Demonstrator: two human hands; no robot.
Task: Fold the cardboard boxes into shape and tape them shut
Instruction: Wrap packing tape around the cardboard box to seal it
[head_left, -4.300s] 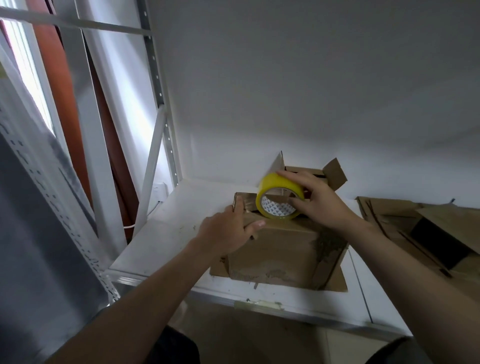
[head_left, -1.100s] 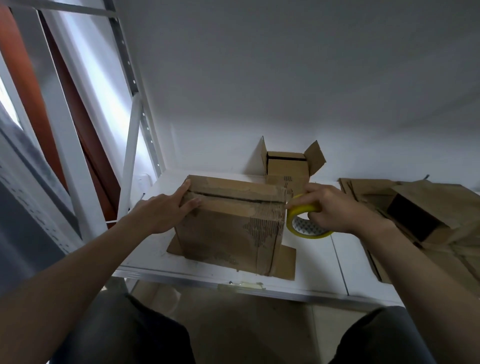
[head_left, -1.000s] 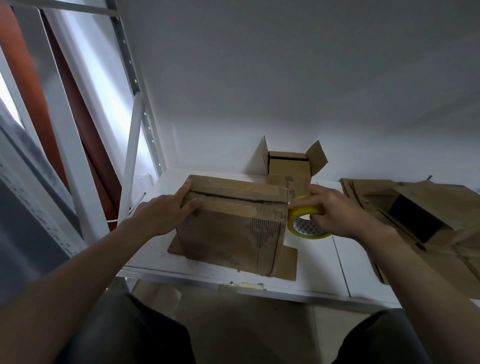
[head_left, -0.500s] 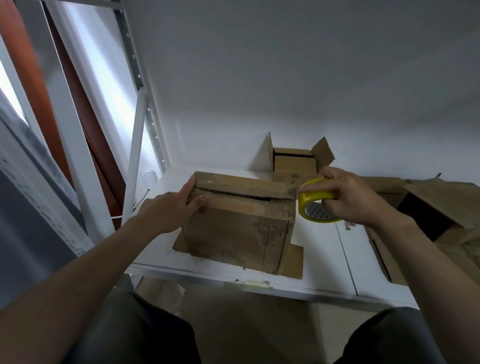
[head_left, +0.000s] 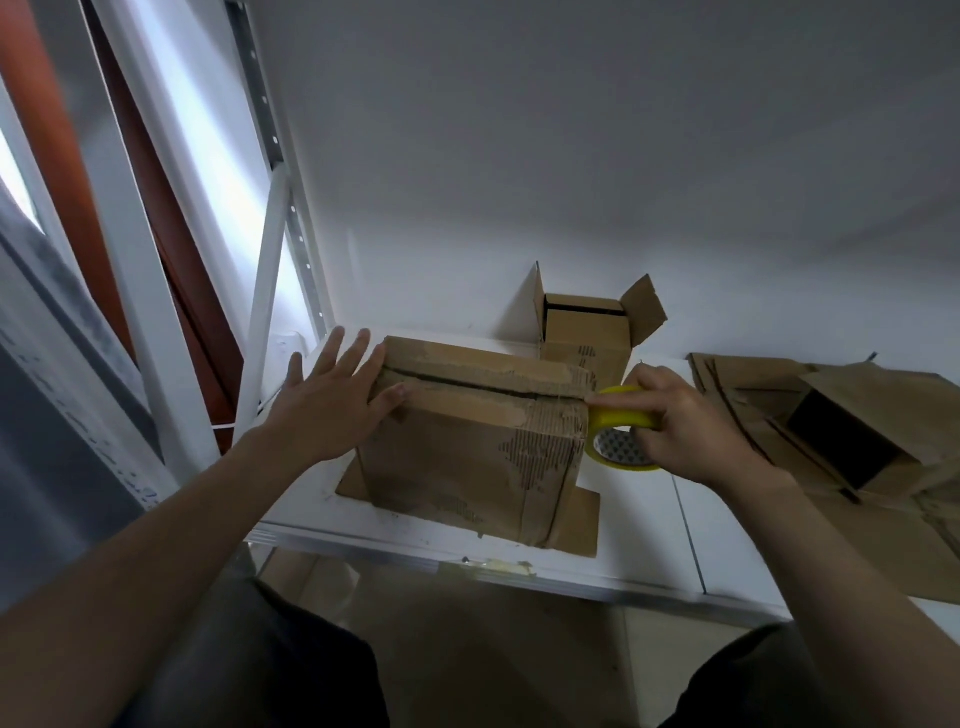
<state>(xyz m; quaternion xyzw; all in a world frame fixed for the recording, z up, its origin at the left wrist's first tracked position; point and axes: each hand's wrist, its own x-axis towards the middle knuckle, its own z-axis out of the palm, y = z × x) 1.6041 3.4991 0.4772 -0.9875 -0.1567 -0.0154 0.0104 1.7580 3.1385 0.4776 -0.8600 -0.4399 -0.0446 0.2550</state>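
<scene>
A worn brown cardboard box (head_left: 467, 457) stands on the white table (head_left: 639, 525), its two top flaps folded down with a dark seam between them. My left hand (head_left: 332, 405) lies flat against the box's top left corner, fingers spread, thumb on the near flap. My right hand (head_left: 685, 426) grips a yellow roll of tape (head_left: 618, 415) held at the box's top right edge, the roll touching the corner where the seam ends. The box's lower flaps stick out flat on the table on both sides.
A smaller open cardboard box (head_left: 592, 338) stands behind against the white wall. A pile of flattened and half-open cardboard boxes (head_left: 841, 441) covers the table's right part. A white metal shelf post (head_left: 265, 291) rises at the left. The table's front edge runs just below the box.
My right hand has brought the tape roll back down against the box's top right corner. My left hand has opened flatter, its fingers spread over the top left corner.
</scene>
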